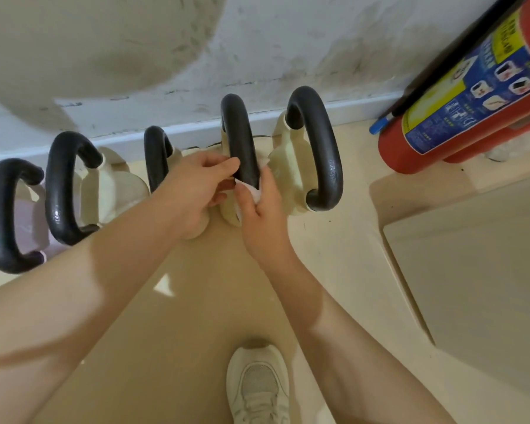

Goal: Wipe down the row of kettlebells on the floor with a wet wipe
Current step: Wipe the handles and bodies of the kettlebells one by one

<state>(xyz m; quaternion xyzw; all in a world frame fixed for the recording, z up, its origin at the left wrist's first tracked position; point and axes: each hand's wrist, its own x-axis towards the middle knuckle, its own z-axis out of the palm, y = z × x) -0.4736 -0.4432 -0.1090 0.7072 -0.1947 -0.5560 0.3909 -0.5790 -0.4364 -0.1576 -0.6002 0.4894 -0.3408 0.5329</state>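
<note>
Several kettlebells with cream or pale pink bodies and black looped handles stand in a row along the wall. My right hand (262, 206) holds a white wet wipe (254, 191) wrapped against the lower part of the black handle (240, 139) of the fourth kettlebell from the left. My left hand (196, 185) pinches the same handle from the left side with its fingertips. The neighbouring kettlebell (315, 148) stands just right of my hands, and a third-from-left handle (155, 157) is partly hidden behind my left hand.
A red fire extinguisher (459, 105) leans against the wall at the right. A pale flat board (478, 270) lies on the floor at the right. My white shoe (257, 387) stands on the beige floor below. A white skirting board (349, 108) runs behind the row.
</note>
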